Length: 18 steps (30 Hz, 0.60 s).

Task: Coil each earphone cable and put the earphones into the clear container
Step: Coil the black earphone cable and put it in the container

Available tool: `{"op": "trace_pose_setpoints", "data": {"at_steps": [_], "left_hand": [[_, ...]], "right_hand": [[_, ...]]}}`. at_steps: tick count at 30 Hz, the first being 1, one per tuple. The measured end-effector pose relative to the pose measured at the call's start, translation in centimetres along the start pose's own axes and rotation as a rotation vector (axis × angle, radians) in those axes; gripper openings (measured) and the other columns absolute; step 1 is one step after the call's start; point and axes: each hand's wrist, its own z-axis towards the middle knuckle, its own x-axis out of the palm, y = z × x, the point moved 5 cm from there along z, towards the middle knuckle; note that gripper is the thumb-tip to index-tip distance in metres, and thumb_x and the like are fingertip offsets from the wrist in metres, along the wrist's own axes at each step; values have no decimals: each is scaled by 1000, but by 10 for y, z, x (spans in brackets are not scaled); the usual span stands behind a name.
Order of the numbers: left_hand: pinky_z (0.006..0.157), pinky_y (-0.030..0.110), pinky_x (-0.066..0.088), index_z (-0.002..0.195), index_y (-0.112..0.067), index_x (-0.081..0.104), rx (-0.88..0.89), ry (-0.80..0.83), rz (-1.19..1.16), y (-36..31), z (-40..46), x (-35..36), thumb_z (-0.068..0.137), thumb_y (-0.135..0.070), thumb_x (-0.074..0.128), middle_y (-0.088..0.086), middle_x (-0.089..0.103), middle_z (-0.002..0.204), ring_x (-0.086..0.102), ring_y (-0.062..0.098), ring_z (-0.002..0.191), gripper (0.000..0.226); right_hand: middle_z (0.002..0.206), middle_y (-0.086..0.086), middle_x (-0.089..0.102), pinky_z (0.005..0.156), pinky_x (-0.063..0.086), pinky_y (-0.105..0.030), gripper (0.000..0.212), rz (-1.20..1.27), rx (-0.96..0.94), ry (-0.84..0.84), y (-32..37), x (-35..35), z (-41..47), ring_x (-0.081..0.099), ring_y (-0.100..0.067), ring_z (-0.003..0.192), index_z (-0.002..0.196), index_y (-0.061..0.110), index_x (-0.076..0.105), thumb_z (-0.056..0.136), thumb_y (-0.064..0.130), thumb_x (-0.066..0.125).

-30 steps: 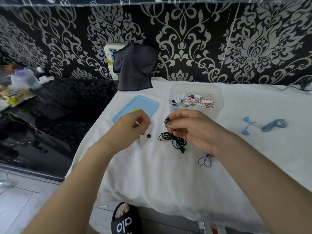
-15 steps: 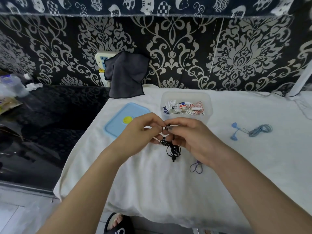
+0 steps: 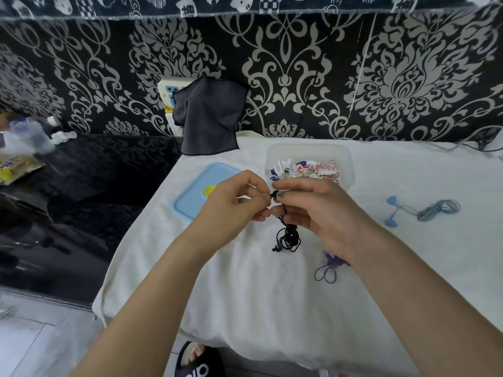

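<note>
Black earphones (image 3: 288, 238) hang in a loose tangle over the white cloth, lifted by both hands. My right hand (image 3: 318, 213) pinches an earbud at the top of the cable. My left hand (image 3: 234, 205) meets it from the left, fingertips pinching at the same earbud. Just behind the hands stands the clear container (image 3: 348, 161), holding several white and red earphones. Blue earphones (image 3: 424, 210) lie coiled at the right. Purple earphones (image 3: 329, 270) lie partly under my right wrist.
A light blue lid (image 3: 193, 197) with a yellow dot lies left of the container. A dark cloth (image 3: 209, 118) hangs at the wall behind. The white-covered table (image 3: 272, 308) ends at the left, beside a black glossy surface (image 3: 81, 200). My sandalled foot (image 3: 198, 363) shows below.
My left hand came in from the left and joined my right hand at the black earbud. The black cable has been raised off the cloth.
</note>
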Motion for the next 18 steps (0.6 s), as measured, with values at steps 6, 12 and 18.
{"op": "trace_pose_setpoints", "data": {"at_steps": [6, 12, 18], "left_hand": [[81, 29, 62, 98, -6, 67, -20, 1, -11, 0, 3, 0, 93, 0, 61, 17, 73, 88, 73, 19, 77, 10], [77, 24, 61, 99, -6, 66, 0, -5, 0, -2, 5, -1, 93, 0, 63, 10, 72, 84, 73, 17, 75, 10], [76, 23, 59, 96, -10, 67, 20, -4, 14, -4, 5, -2, 91, -1, 65, 4, 73, 84, 74, 19, 77, 11]], "right_hand": [[104, -19, 75, 70, 57, -22, 17, -12, -27, 0, 4, -2, 5, 76, -19, 88, 104, 5, 74, 91, -1, 65], [95, -22, 74, 75, 59, -24, 17, 76, -32, 20, 7, -3, 9, 75, -21, 85, 102, -1, 73, 93, -6, 59], [98, -24, 75, 78, 59, -25, 20, 87, -44, 36, 8, -5, 8, 75, -27, 93, 103, -3, 72, 95, -8, 54]]}}
